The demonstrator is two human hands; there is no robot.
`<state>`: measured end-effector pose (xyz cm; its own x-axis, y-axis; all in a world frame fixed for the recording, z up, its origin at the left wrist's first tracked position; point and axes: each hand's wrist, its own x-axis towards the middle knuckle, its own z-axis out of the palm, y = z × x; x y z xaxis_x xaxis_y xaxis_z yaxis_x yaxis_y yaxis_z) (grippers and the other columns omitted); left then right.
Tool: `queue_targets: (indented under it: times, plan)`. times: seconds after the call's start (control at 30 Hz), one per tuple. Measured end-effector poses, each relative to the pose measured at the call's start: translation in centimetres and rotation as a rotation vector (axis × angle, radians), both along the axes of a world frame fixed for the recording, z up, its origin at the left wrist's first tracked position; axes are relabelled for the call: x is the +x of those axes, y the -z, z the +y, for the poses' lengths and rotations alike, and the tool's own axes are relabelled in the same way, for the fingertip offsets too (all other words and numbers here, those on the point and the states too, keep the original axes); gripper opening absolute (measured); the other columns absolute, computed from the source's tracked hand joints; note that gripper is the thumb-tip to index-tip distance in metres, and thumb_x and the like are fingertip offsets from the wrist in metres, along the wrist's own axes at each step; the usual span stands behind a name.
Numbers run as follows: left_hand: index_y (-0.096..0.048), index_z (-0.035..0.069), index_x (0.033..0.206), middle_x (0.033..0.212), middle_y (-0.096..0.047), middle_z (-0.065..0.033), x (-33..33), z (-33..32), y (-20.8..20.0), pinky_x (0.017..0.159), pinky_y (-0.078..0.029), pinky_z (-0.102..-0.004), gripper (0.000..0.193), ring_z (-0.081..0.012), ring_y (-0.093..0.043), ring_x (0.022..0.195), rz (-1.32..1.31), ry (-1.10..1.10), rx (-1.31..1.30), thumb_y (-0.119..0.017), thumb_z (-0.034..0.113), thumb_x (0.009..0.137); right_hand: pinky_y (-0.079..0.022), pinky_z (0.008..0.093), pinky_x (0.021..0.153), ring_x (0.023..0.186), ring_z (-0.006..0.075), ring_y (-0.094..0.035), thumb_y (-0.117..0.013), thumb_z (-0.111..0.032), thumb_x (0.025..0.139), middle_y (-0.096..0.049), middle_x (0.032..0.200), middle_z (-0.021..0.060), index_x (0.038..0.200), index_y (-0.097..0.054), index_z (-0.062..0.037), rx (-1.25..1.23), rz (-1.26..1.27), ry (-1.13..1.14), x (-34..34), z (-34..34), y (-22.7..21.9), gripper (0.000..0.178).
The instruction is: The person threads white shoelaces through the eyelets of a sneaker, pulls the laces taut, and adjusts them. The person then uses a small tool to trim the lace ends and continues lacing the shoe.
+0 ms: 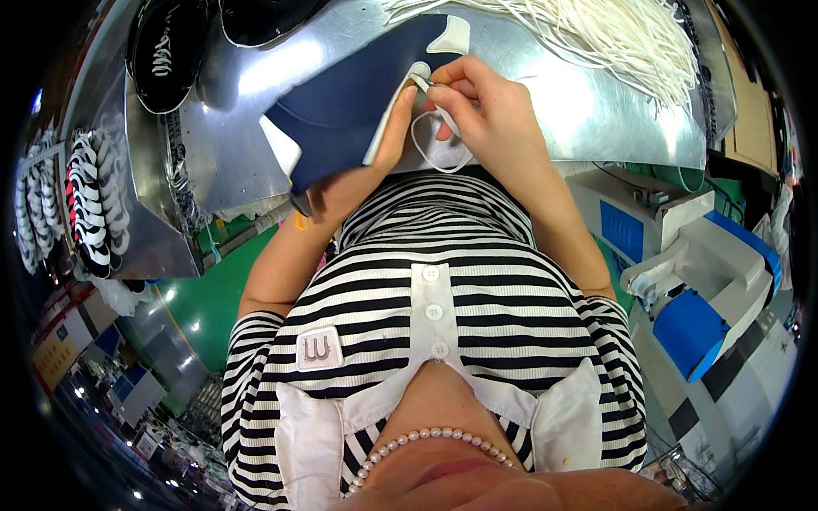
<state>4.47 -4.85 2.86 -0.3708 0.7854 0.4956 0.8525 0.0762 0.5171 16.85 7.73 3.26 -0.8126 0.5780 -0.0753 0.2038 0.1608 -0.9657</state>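
A navy shoe upper [341, 98] with white corner patches and a white edge strip lies tilted over the front of the metal table. My left hand [394, 136] is closed on its right edge, thumb along the white strip; its other fingers are hidden beneath the piece. At the upper end of that strip, my right hand [490, 106] pinches a thin white shoelace [445, 169] between thumb and forefinger. The lace hangs in a loop below the fingertips. Both hands meet closely there, and the fingers hide where the lace meets the upper.
A heap of white laces [605, 38] covers the far right of the metal table [588, 136]. Dark rounded containers [166, 55] stand at the far left. Black-and-white striped pieces [89, 200] hang at the left. A white and blue machine [694, 311] stands to my right.
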Motion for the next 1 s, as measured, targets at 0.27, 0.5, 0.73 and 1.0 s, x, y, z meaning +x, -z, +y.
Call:
queue_targets:
  times: [0.27,0.5,0.73,1.0]
  plan:
    - [-0.070,-0.001,0.105,0.098,-0.073,-0.0083,-1.0,-1.0,1.4,0.072,-0.054,-0.0270,0.020,-0.0167,-0.070,0.083,-0.481,-0.008,0.040,-0.066,0.014,0.092,-0.052,0.0438,0.067,0.076,0.0380,-0.068,-0.061,-0.011,0.089,-0.068,0.078,0.0206,0.109,-0.052,0.0043,0.634,-0.063,-0.106,-2.7,0.0,0.4,0.027]
    - [-0.066,-0.005,0.110,0.102,-0.072,-0.0148,-4.1,-0.6,0.7,0.090,-0.050,-0.0294,0.049,-0.0185,-0.067,0.094,-1.517,0.039,-0.087,-0.060,0.042,0.096,-0.051,0.0279,0.063,0.071,0.0173,-0.068,-0.074,-0.017,0.085,-0.072,0.088,0.0113,0.116,-0.062,-0.0028,0.510,-0.015,0.223,0.0,4.6,-1.5,0.036]
    - [-0.061,-0.004,0.122,0.100,-0.074,-0.0143,-8.1,-0.6,2.1,0.089,-0.053,-0.0318,0.065,-0.0248,-0.071,0.095,-1.045,-0.031,-0.378,-0.059,0.053,0.092,-0.045,0.0202,0.061,0.071,0.0065,-0.060,-0.080,-0.015,0.080,-0.067,0.081,0.0003,0.105,-0.069,-0.0024,-0.170,0.043,0.180,-4.3,6.0,1.4,0.030]
    - [-0.068,0.004,0.103,0.084,-0.070,-0.0125,-6.0,-1.1,0.5,0.064,-0.051,-0.0359,0.019,-0.0301,-0.067,0.071,0.005,0.039,-0.225,-0.069,0.013,0.086,-0.031,0.0184,0.051,0.058,0.0005,-0.041,-0.074,-0.018,0.087,-0.053,0.069,-0.0068,0.096,-0.067,-0.0035,-0.159,0.213,0.296,-2.6,4.2,3.5,0.018]
